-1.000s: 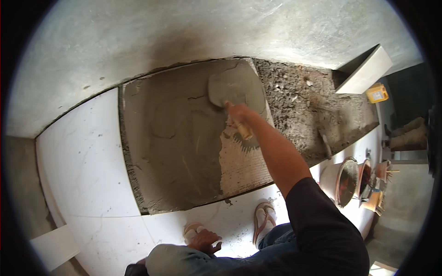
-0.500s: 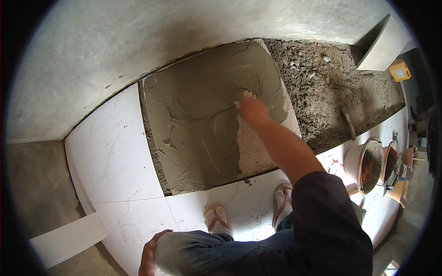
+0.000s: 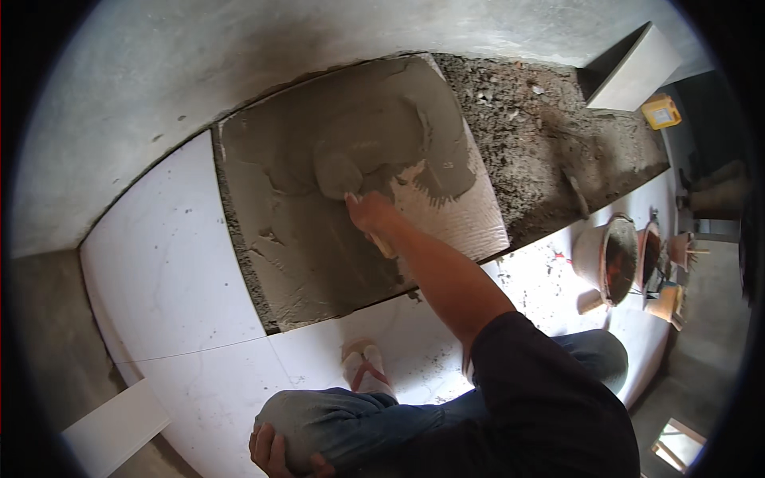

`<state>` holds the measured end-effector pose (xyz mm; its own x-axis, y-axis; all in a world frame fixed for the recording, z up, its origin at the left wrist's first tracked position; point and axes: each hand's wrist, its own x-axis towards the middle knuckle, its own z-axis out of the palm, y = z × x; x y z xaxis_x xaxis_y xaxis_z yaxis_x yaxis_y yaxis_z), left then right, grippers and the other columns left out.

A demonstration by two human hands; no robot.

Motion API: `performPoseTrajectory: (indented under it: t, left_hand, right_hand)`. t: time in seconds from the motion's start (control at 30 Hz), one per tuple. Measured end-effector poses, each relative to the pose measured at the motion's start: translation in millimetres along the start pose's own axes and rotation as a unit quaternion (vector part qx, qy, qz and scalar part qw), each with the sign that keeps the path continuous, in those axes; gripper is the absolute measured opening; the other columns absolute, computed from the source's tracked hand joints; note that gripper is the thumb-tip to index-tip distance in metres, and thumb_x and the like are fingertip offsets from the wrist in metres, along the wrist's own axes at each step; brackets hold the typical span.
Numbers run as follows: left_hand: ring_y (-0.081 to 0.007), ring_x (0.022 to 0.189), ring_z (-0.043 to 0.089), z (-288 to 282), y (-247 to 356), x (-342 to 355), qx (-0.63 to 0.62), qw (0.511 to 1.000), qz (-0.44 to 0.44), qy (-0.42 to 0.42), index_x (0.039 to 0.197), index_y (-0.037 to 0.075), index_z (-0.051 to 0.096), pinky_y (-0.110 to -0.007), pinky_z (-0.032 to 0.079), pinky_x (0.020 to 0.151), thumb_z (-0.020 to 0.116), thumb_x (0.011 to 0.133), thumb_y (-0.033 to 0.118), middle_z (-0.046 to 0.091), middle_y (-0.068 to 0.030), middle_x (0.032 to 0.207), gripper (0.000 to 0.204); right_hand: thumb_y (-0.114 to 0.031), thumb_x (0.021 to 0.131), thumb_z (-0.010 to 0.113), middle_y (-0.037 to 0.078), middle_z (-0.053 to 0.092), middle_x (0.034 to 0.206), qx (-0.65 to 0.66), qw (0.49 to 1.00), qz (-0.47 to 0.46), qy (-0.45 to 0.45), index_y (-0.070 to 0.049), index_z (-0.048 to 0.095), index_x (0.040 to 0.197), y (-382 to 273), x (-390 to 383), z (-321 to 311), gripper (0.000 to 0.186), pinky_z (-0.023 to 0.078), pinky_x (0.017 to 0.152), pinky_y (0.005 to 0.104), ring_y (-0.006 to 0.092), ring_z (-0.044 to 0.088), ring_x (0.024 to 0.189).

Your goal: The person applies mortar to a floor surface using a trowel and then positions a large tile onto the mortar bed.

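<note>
My right hand [image 3: 371,213] is closed round the wooden handle of a trowel [image 3: 339,175]; its rounded blade is coated grey and lies on the mortar. This wet grey mortar [image 3: 295,239] covers most of a large square tile [image 3: 476,227], whose pale ribbed back shows along its right side and in a patch near the middle. At the lower edge my left hand [image 3: 271,450] rests over my left knee, fingers spread on the jeans and holding nothing.
White marbled tiles [image 3: 159,247] cover the floor left and in front. Rough mortar bed [image 3: 526,151] lies to the right, with a leaning tile [image 3: 635,70] and a yellow jug [image 3: 661,111] beyond. Buckets [image 3: 594,259] stand at right. A wall [image 3: 263,40] borders the far side.
My right hand has swept leftward and slightly nearer with the trowel. More of the tile's ribbed back is bare on the right. The view has shifted a little; my left hand stays at the knee.
</note>
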<state>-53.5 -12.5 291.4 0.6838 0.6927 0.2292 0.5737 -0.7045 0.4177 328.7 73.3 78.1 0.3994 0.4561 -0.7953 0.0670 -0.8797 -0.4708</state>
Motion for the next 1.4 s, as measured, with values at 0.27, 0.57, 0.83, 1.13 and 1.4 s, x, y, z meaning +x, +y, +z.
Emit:
performPoseTrajectory:
  t: [0.27,0.57,0.83,1.13,1.4]
  left_hand:
    - [-0.0417,0.103,0.058,1,-14,0,-0.078,0.997,0.005,0.014,0.106,-0.008,0.059,-0.050,0.048,0.090,0.068,0.080,0.041,0.058,-0.0273,0.112,0.056]
    - [-0.0440,0.105,0.053,35,-25,-10,-0.093,0.990,0.016,0.106,0.111,-0.005,0.051,-0.055,0.044,0.089,0.055,0.079,0.039,0.055,-0.0297,0.112,0.055]
    - [-0.0418,0.105,0.053,31,-21,-4,-0.114,0.984,-0.002,0.136,0.110,-0.003,0.051,-0.054,0.044,0.091,0.058,0.078,0.040,0.054,-0.0281,0.113,0.054]
    - [-0.0418,0.103,0.057,13,-21,10,-0.124,0.991,0.007,0.042,0.107,-0.007,0.058,-0.054,0.047,0.090,0.067,0.081,0.040,0.058,-0.0275,0.110,0.054]
    - [-0.0402,0.103,0.053,26,-25,3,-0.109,0.992,0.025,0.051,0.109,0.000,0.051,-0.054,0.044,0.090,0.062,0.073,0.039,0.055,-0.0239,0.111,0.054]
  right_hand:
    - [-0.057,0.092,0.039,0.027,0.065,0.089,-0.137,0.960,0.029,0.241,0.009,0.063,0.097,114,1,-67,0.070,0.051,0.077,0.0461,0.0376,0.066,0.084]
    - [-0.051,0.092,0.044,0.029,0.064,0.089,-0.136,0.986,-0.029,0.096,0.008,0.057,0.103,75,-77,91,0.061,0.050,0.079,0.0476,0.0412,0.064,0.090]
    - [-0.055,0.091,0.045,0.025,0.065,0.083,-0.078,0.962,0.018,0.261,0.005,0.060,0.100,148,-52,-33,0.062,0.052,0.066,0.0441,0.0354,0.066,0.074]
    - [-0.060,0.089,0.049,0.005,0.053,0.071,0.181,0.974,0.047,0.128,-0.005,0.054,0.089,30,75,-157,0.055,0.048,0.049,0.0364,0.0172,0.051,0.055]
    - [-0.043,0.093,0.050,0.016,0.062,0.081,0.042,0.998,-0.042,-0.019,0.001,0.062,0.096,-89,38,5,0.046,0.052,0.063,0.0423,0.0273,0.063,0.069]
